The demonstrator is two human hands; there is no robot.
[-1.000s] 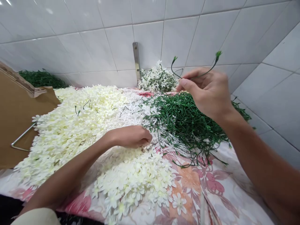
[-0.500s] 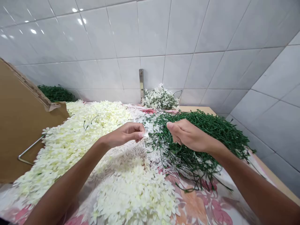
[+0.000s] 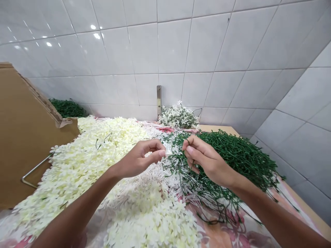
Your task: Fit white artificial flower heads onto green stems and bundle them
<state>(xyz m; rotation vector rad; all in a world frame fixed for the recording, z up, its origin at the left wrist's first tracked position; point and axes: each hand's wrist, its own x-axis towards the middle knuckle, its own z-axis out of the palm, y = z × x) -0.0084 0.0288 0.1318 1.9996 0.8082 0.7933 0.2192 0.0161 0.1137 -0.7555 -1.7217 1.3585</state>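
Note:
My left hand (image 3: 144, 156) is closed in a pinch over the middle of the table. Between its thumb and forefinger sits a small white flower piece (image 3: 168, 153), too small to make out fully. To the right, my right hand (image 3: 204, 156) has its fingers curled around a thin green plastic stem (image 3: 189, 141). A short gap separates the two hands. Under and behind my right hand lies a heap of green stems (image 3: 243, 158). White thread-like pieces (image 3: 155, 175) spread beneath my left hand. Loose cream petal flowers (image 3: 103, 162) fill the left, with another pile (image 3: 155, 224) in front.
A cardboard box (image 3: 28, 144) with a metal wire handle (image 3: 33, 168) stands at the left. Against the tiled wall (image 3: 170, 48) rest a bunch of white flowers on stems (image 3: 178, 116) and a metal bracket (image 3: 158, 100). More green stems (image 3: 68, 108) lie behind the box.
My right hand has turned so its curled fingers and the green stem now show. My left hand keeps its pinch on the white piece. The view has tilted up slightly.

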